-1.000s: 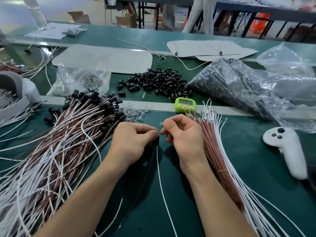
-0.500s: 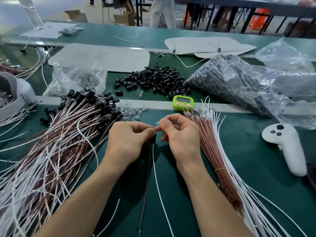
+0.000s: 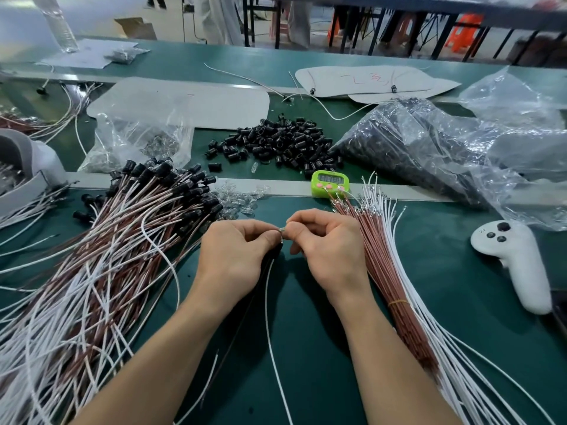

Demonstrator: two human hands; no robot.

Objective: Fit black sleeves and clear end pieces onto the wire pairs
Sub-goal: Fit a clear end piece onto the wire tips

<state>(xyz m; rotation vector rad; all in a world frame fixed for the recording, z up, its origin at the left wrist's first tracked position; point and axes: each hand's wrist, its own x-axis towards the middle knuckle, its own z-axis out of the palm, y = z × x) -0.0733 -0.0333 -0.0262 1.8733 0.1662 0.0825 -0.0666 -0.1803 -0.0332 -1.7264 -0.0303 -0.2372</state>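
My left hand (image 3: pixel 236 253) and my right hand (image 3: pixel 325 243) meet fingertip to fingertip over the green mat. The left pinches the top of a wire pair (image 3: pixel 270 317), a white and a dark wire trailing toward me, with a black sleeve partly hidden under its fingers. The right pinches a small clear end piece (image 3: pixel 281 230) at the wire tips. Finished pairs with black sleeves (image 3: pixel 129 216) lie heaped on the left. A bundle of bare red and white wires (image 3: pixel 389 271) lies on the right. Loose black sleeves (image 3: pixel 276 142) and clear end pieces (image 3: pixel 242 197) sit beyond my hands.
A green timer (image 3: pixel 329 183) stands on the divider strip. A white controller (image 3: pixel 515 265) lies at the right. Plastic bags of parts lie at back right (image 3: pixel 429 148) and back left (image 3: pixel 138 139). A grey-white object (image 3: pixel 27 167) sits at the left edge.
My hands have risen slightly and the clear end piece now shows between the fingertips at the wire ends. The black sleeve seen below my fingers earlier is now mostly hidden.
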